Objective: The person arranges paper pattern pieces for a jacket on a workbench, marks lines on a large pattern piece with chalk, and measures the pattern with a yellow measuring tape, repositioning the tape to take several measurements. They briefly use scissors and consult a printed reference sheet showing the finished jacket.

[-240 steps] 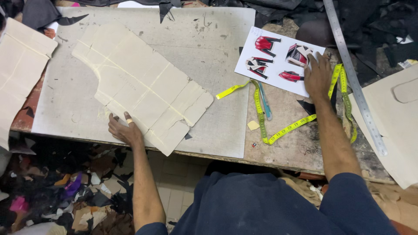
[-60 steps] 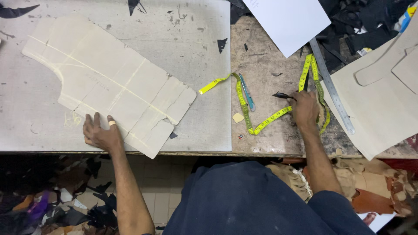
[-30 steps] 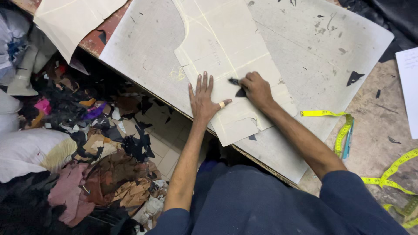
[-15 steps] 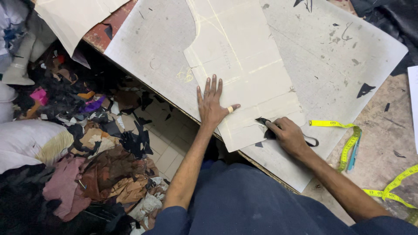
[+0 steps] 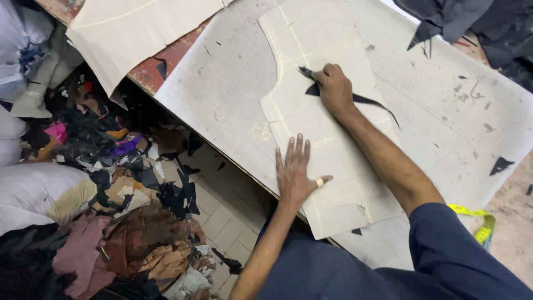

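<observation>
Head view shows me a cream paper pattern piece [image 5: 333, 139] lying mid-frame on a large grey sheet [image 5: 222, 94] that covers the worn workbench [image 5: 161, 58]. My left hand [image 5: 297, 172] lies on the pattern's lower part, fingers spread and flat. My right hand [image 5: 333, 86] rests on the pattern higher up, fingers closed around a dark tool; a thin black scrap [image 5: 372, 103] trails beside it. Leather offcuts [image 5: 133, 222] heap on the tiled floor at lower left. A yellow tape measure [image 5: 480, 222] sits lower right.

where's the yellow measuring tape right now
In the head view the yellow measuring tape lies at the lower right on the table, just past the grey board's corner, beside the person's right upper arm in its blue sleeve.
</observation>
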{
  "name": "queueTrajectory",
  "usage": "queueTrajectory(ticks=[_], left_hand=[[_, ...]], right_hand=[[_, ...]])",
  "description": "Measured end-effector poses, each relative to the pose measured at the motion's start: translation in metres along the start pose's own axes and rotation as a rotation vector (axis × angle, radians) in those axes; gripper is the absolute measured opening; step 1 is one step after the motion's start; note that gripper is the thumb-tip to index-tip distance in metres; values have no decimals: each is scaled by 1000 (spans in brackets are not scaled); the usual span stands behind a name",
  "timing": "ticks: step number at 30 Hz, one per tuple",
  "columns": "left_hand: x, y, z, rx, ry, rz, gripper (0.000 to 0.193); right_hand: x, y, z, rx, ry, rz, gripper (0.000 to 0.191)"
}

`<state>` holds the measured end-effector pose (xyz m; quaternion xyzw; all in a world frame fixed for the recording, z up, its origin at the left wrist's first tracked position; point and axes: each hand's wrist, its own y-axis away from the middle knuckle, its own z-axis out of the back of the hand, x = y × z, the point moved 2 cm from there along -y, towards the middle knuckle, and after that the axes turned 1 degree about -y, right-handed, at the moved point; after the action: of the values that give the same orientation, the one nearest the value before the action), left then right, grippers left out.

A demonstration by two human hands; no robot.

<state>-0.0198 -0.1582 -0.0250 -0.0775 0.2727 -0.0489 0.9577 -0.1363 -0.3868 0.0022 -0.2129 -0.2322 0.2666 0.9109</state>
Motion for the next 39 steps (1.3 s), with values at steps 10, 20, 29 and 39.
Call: queueTrajectory(ticks=[10, 20, 29, 39], left_hand=[[17, -18, 5, 30, 109, 42, 114], [10, -15, 1, 8, 70, 43, 115], [-3, -6, 2, -9, 35, 15, 119], [2, -8, -1, 11, 36, 23, 120]], right_hand=[[-21, -191, -105, -123, 62, 133, 13], [-16, -85, -41, 137, 97, 194, 13], [51, 202, 106, 397, 104, 128, 53], [-6, 26, 13, 171, 39, 268, 31]])
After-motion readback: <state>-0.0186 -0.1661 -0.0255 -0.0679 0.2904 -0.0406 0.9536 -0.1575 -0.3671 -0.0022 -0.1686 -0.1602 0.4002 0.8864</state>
